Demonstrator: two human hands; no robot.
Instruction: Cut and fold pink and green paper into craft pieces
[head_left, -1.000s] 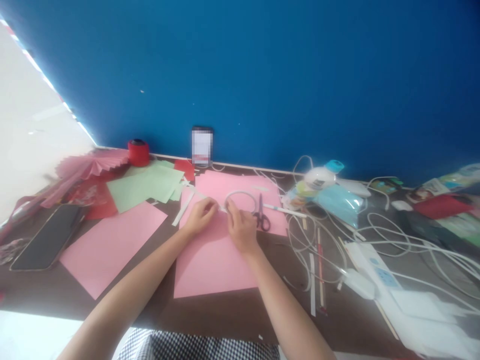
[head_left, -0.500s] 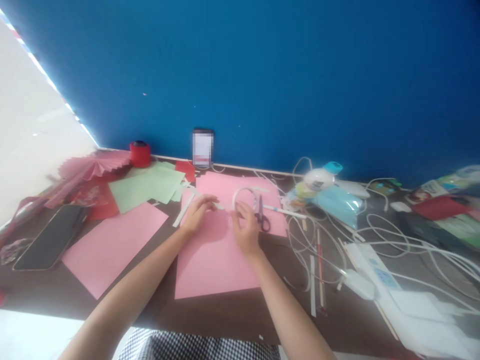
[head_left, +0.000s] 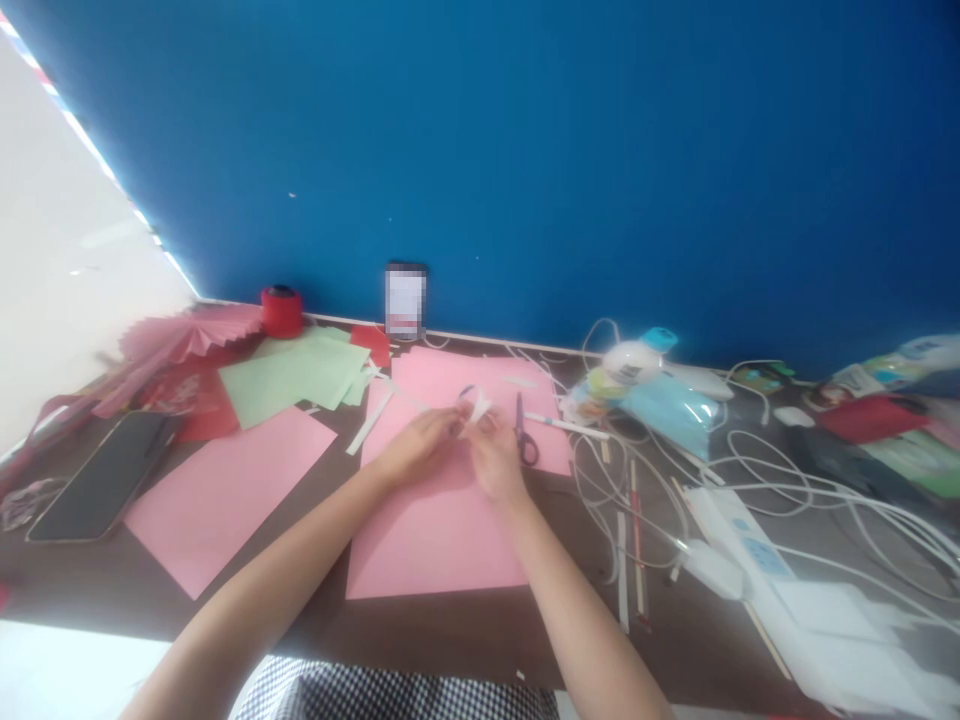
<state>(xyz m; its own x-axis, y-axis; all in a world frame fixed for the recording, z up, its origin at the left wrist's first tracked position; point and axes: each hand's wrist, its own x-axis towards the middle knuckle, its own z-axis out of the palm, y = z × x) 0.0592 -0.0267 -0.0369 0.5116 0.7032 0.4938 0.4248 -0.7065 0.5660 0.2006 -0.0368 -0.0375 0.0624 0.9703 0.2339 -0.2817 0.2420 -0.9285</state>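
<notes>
Centre of frame: small white strip-like piece (head_left: 480,405), upright and pointed, between the fingertips of both hands; outline blurred. Right hand (head_left: 496,460): thumb and fingers pinching the piece. Left hand (head_left: 424,442): fingers curled, tips touching the piece's left side; cannot tell whether they grip it.

Beneath both hands: large flat sheet of pink paper (head_left: 420,550). Just right of the right hand: dark-handled scissors (head_left: 529,449), blades pointing toward the top of frame. Left of the left hand: narrow white paper strip (head_left: 369,425), lying slantwise.

Left of frame: overlapping pale-green paper sheets (head_left: 296,372); below them, a second, smaller pink sheet (head_left: 229,505); farther left, a flat black smartphone (head_left: 101,480). Right of frame: white power strip (head_left: 739,530) among looped white cables (head_left: 780,485). All on a dark brown tabletop (head_left: 420,640); plain blue wall (head_left: 480,150) behind, across upper frame.
</notes>
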